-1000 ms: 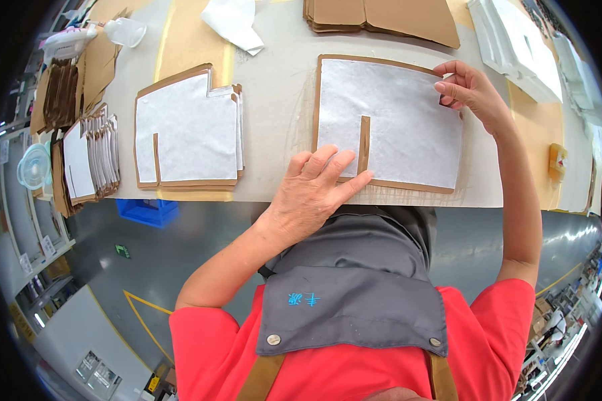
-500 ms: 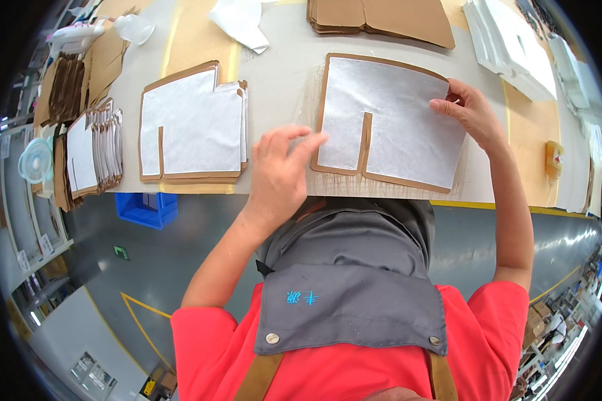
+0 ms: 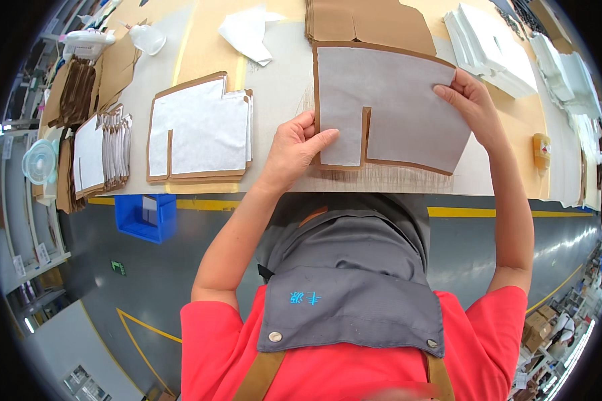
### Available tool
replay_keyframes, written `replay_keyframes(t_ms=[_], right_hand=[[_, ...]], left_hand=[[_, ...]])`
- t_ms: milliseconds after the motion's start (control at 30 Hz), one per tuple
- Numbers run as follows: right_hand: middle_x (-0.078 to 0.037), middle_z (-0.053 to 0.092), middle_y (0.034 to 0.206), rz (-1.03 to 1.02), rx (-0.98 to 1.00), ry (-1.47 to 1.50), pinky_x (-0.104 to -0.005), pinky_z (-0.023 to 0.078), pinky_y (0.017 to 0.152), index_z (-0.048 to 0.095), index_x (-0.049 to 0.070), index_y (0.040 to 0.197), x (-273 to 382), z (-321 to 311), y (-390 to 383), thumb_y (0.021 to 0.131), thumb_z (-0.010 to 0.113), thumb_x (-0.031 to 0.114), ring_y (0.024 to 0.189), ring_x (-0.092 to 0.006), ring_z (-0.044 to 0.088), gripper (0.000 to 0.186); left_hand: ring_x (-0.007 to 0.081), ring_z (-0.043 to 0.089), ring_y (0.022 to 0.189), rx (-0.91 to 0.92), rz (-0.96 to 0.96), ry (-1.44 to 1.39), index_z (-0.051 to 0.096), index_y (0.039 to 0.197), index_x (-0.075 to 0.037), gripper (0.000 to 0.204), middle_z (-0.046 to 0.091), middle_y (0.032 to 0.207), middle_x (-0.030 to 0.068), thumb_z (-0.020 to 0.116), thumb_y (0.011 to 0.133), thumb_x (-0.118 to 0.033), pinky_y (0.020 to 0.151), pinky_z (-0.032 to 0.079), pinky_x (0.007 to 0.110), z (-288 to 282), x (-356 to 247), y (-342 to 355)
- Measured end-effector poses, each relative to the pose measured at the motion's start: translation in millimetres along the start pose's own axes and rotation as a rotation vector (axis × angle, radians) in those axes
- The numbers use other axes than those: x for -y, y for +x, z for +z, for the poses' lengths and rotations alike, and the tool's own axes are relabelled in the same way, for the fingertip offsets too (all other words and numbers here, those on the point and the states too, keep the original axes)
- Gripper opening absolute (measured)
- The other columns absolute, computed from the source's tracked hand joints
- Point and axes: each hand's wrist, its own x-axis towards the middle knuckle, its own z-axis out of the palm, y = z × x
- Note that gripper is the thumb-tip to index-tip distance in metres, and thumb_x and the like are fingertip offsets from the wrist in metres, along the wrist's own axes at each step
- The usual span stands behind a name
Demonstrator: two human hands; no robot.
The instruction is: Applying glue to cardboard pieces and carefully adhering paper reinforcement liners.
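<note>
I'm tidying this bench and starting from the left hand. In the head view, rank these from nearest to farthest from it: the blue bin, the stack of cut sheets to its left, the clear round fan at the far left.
From the left hand:
1. Stack of cut sheets, on the table just to its left.
2. Blue bin, lower left, below the table edge.
3. Clear round fan, at the far left.

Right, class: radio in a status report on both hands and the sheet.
Left hand pinching cardboard-backed white sheet at its left edge. Right hand gripping its right edge. Finished stack lies apart, to the left.
</note>
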Motion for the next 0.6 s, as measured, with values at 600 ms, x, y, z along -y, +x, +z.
replay_keyframes(t_ms=[600], right_hand=[[-0.004, 0.070, 0.107, -0.070, 0.294, 0.268, -0.0233, 0.050, 0.088, 0.065, 0.000, 0.117, 83.2, 154.8, 90.7, 0.096, 0.066, 0.017, 0.095, -0.0077, 0.064, 0.027]], left_hand=[[0.0081, 0.066, 0.095, -0.398, 0.117, 0.175, 0.059, 0.132, 0.004, 0.043, 0.072, 0.110, 0.0065, 0.070, 0.091, -0.004, 0.087, 0.054, 0.024, -134.1, -95.2, -111.1]])
